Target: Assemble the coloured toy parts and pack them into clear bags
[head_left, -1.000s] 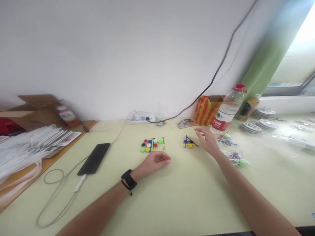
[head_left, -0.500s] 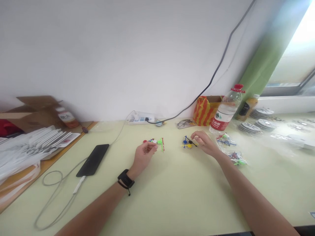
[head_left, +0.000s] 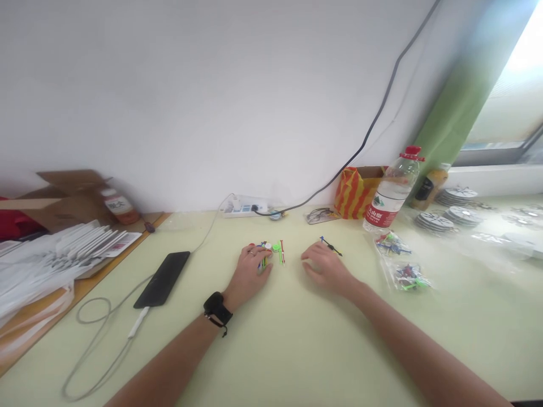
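Small coloured plastic pieces lie in two groups on the pale green table. My left hand (head_left: 250, 270) rests over the left group, its thumb apart from its fingers. White and green round pieces (head_left: 275, 247) and a red stick (head_left: 283, 252) show beyond its fingertips; other pieces are partly under them. My right hand (head_left: 326, 265) is low over the right group, palm down, fingers bent and thumb apart. It hides most of that group. Only a black stick with blue ends (head_left: 331, 246) sticks out past the knuckles. I see nothing gripped in either hand.
Clear bags of coloured parts (head_left: 410, 276) lie right of my right forearm, below a large water bottle (head_left: 390, 195). A phone (head_left: 162, 280) with a cable lies at left. A power strip (head_left: 242, 207) sits by the wall. Stacked white discs (head_left: 435, 221) stand at right.
My right hand has moved left and down over the blue, yellow and black pieces, now covering most of them. My left hand has opened out from a pinch and lies over its group.
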{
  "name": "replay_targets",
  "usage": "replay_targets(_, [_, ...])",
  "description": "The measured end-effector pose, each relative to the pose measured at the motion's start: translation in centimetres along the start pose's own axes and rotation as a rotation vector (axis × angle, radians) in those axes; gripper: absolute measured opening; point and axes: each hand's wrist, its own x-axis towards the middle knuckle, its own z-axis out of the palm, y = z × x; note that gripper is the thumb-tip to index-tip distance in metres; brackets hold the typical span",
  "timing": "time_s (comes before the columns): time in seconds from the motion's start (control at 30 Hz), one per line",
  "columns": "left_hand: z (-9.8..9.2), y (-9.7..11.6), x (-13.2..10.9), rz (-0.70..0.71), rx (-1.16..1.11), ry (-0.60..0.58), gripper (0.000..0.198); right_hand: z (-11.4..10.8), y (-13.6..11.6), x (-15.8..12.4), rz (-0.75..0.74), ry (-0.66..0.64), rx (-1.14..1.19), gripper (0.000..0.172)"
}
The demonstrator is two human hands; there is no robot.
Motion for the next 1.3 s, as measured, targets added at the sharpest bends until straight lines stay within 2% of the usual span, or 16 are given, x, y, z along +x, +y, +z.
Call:
replay_targets(0.1, [0.2,-0.2,-0.1,0.033,0.035,0.004,0.026,1.2,-2.2,-0.3,-0.088,-0.143,0.040,0.030])
replay_targets(0.17, [0.3,-0.2,-0.1,0.053,0.050,0.012,0.026,1.4,-2.8,-0.5,-0.102,-0.206,0.048,0.035])
replay_targets(0.5, [0.3,0.9,-0.3,0.158,0.023,-0.015,0.022,0.7,-3.1,-0.8,-0.026,-0.345,0.008,0.050])
replay_targets(0.83, [-0.1,2.1,-0.2,0.178,-0.113,-0.058,0.018,0.9,-3.1,-0.7,-0.041,-0.320,0.015,0.056])
replay_targets(1.03, [-0.3,2.5,-0.4,0.131,-0.120,-0.077,0.017,1.1,-2.9,-0.7,-0.041,-0.296,0.011,0.054])
replay_targets(1.17, [-0.4,2.6,-0.4,0.125,-0.129,-0.078,0.023,1.5,-2.4,-0.7,-0.035,-0.244,-0.014,0.050])
replay_targets(1.3, [-0.5,2.6,-0.4,0.138,-0.150,-0.105,0.016,1.8,-1.9,-0.6,-0.008,-0.144,-0.044,0.047])
